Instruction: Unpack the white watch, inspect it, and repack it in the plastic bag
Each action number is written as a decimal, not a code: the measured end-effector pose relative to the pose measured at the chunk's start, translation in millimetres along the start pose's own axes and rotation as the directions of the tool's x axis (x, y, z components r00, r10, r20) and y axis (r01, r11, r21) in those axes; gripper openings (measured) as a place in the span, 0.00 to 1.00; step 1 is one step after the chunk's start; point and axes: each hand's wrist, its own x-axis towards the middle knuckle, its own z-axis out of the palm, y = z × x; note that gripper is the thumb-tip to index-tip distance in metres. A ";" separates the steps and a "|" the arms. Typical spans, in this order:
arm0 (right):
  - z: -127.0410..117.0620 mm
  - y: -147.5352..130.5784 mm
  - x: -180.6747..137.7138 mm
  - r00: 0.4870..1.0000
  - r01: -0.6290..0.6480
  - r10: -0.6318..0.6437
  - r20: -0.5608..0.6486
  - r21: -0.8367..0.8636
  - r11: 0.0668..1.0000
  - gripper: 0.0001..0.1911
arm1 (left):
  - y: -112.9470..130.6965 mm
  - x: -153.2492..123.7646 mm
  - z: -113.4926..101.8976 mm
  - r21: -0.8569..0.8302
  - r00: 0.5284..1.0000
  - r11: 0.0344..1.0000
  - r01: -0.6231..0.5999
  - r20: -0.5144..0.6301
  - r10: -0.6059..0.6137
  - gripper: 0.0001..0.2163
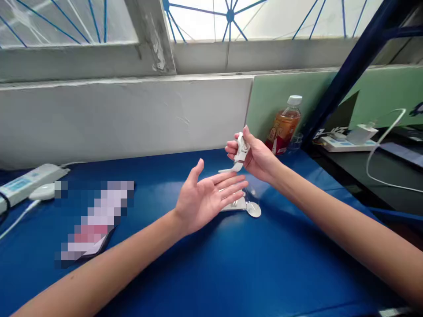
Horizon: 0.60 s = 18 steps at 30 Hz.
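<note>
My right hand [254, 154] grips a small white plastic part [241, 152] between thumb and fingers. A thin, curved tongue on its lower end points left, just above the fingertips of my left hand; I cannot tell if they touch. My left hand [206, 198] is open, palm turned up, thumb raised and fingers stretched out to the right. Partly hidden behind those fingers, a flat white piece [238, 204] lies on the blue tabletop [211, 273]. Beside it rests a round white disc [254, 209], with something clear and shiny around them.
Left of my arms lies a phone-like slab [95, 220], its surface pixelated. Past it are a white power strip [31, 178] and a white charger [42, 192] with its cable. A drink bottle [284, 125] stands at the back right, near a dark blue metal post [345, 75].
</note>
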 end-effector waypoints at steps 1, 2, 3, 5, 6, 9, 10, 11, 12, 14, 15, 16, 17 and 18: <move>2.2 1.0 -2.2 0.999 -0.019 0.020 0.043 -0.020 1.000 0.18 | -1.4 1.2 -0.1 0.029 1.000 1.000 0.006 -0.017 -0.006 0.35; 4.3 1.8 -4.3 0.996 -0.027 0.031 0.082 -0.048 0.998 0.19 | -2.8 2.4 -0.2 0.058 1.000 0.998 0.007 -0.028 -0.006 0.33; 6.3 2.6 -6.3 0.992 -0.024 0.034 0.118 -0.083 0.996 0.20 | -4.1 3.4 -0.5 0.088 0.999 0.996 0.003 -0.034 0.000 0.31; 9.8 3.6 -10.1 0.981 0.016 0.017 0.191 -0.173 0.985 0.21 | -6.2 4.9 -1.7 0.149 0.999 0.988 -0.025 -0.023 0.028 0.26; 11.2 4.0 -11.9 0.975 0.056 -0.004 0.223 -0.227 0.972 0.22 | -7.0 5.4 -2.6 0.181 0.999 0.982 -0.049 -0.007 0.052 0.23; 13.4 4.6 -15.7 0.961 0.211 -0.113 0.252 -0.407 0.889 0.21 | -9.4 6.0 -6.1 0.303 0.994 0.946 -0.113 0.045 0.104 0.18; 13.5 4.9 -16.4 0.958 0.248 -0.145 0.248 -0.457 0.854 0.21 | -10.3 6.1 -7.4 0.346 0.993 0.931 -0.120 0.055 0.108 0.17; 13.2 5.4 -16.8 0.955 0.272 -0.167 0.245 -0.496 0.825 0.20 | -11.3 6.3 -8.7 0.382 0.992 0.916 -0.124 0.059 0.110 0.17; 12.7 6.0 -16.8 0.954 0.281 -0.173 0.247 -0.518 0.808 0.20 | -12.4 6.4 -9.9 0.407 0.992 0.904 -0.128 0.057 0.115 0.16; 11.3 7.4 -16.0 0.956 0.256 -0.136 0.260 -0.513 0.819 0.19 | -14.5 6.6 -11.7 0.424 0.989 0.894 -0.143 0.039 0.140 0.15; 10.5 8.0 -15.5 0.959 0.224 -0.099 0.267 -0.496 0.839 0.19 | -15.5 6.7 -12.2 0.422 0.988 0.893 -0.153 0.030 0.155 0.15; 9.8 8.4 -14.9 0.961 0.178 -0.049 0.272 -0.474 0.863 0.19 | -16.3 6.6 -12.4 0.422 0.986 0.893 -0.159 0.025 0.164 0.14; 9.2 8.5 -14.4 0.961 0.121 0.008 0.276 -0.444 0.888 0.18 | -16.9 6.4 -12.3 0.424 0.985 0.891 -0.163 0.025 0.168 0.13; 8.7 8.2 -14.1 0.958 0.056 0.065 0.278 -0.406 0.912 0.18 | -17.5 6.1 -11.9 0.430 0.986 0.888 -0.163 0.028 0.167 0.12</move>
